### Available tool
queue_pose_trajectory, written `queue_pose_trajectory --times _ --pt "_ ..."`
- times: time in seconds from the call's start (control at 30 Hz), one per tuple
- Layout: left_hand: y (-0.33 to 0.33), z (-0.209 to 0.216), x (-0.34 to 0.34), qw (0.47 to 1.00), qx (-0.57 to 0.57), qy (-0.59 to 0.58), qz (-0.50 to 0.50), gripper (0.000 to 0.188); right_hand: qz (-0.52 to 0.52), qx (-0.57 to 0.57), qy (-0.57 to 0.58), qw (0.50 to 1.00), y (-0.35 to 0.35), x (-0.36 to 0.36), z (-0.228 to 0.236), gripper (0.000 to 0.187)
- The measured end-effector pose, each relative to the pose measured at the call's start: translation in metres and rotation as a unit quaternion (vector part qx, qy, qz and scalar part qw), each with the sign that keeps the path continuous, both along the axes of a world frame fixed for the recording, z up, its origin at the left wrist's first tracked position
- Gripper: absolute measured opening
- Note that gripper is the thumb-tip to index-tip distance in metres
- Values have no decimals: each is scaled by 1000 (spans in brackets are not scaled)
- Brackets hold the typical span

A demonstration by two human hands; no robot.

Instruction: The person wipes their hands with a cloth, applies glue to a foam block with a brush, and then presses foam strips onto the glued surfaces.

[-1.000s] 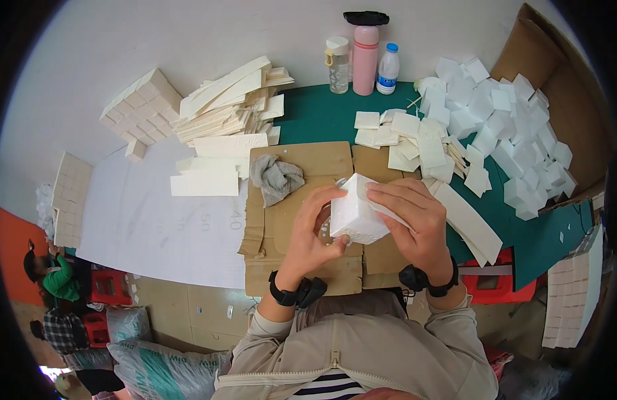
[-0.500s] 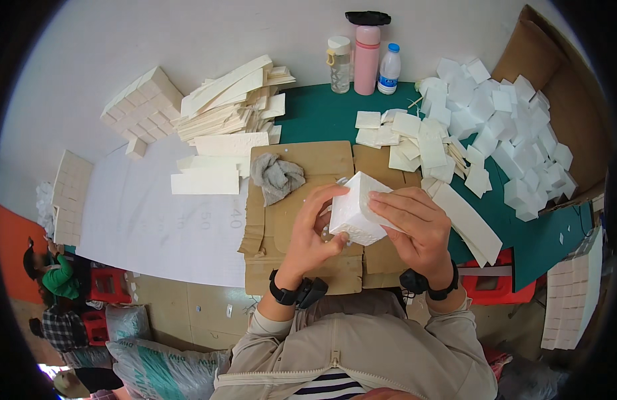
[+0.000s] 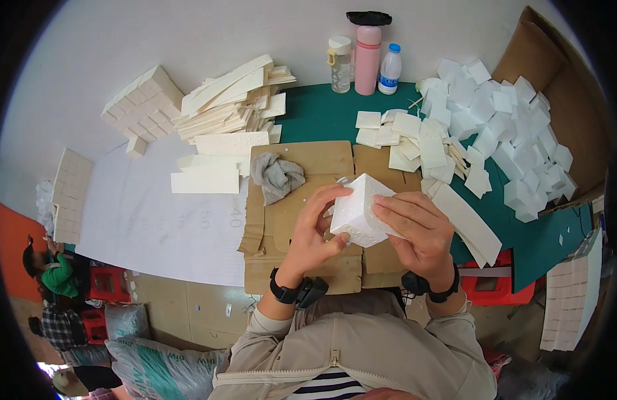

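Note:
A white foam block [image 3: 362, 208] is held up between my two hands above a flat piece of brown cardboard [image 3: 302, 260]. My left hand [image 3: 316, 227] grips the block's left side, with the thumb low and the fingers at the upper corner. Against its right face lie the fingers of my right hand [image 3: 418, 230], whose thumb is tucked lower down and partly hidden. A crumpled grey cloth [image 3: 276, 177] rests on the cardboard to the left of the block.
White foam blocks [image 3: 482, 110] are heaped at the right beside a cardboard box [image 3: 548, 60]. Cream sheets [image 3: 415, 137] lie near them, more sheets [image 3: 222, 107] at back left. Stacked blocks [image 3: 142, 103], a pink bottle [image 3: 368, 60], a clear bottle [image 3: 339, 65] and a small white bottle [image 3: 390, 70] stand behind.
The foam block and both hands have shifted very slightly to the right. The grip on the block looks the same.

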State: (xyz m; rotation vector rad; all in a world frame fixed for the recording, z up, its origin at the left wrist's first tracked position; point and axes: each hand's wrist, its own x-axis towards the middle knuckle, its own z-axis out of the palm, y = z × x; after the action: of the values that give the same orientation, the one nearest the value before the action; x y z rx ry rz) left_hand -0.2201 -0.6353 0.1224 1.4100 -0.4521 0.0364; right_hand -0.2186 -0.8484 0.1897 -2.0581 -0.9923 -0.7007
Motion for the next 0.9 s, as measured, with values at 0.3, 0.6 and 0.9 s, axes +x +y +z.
queue_pose_trajectory --times 0.3,0.6,0.9 --pt "-3 4 1 999 -21 21 27 65 38 30 37 998 -1 0 4 26" --pt "-6 11 -4 998 6 21 60 65 -17 69 34 997 11 2 -7 27" --pt "-7 17 -5 994 55 -6 92 62 -64 129 78 986 20 7 -19 31"
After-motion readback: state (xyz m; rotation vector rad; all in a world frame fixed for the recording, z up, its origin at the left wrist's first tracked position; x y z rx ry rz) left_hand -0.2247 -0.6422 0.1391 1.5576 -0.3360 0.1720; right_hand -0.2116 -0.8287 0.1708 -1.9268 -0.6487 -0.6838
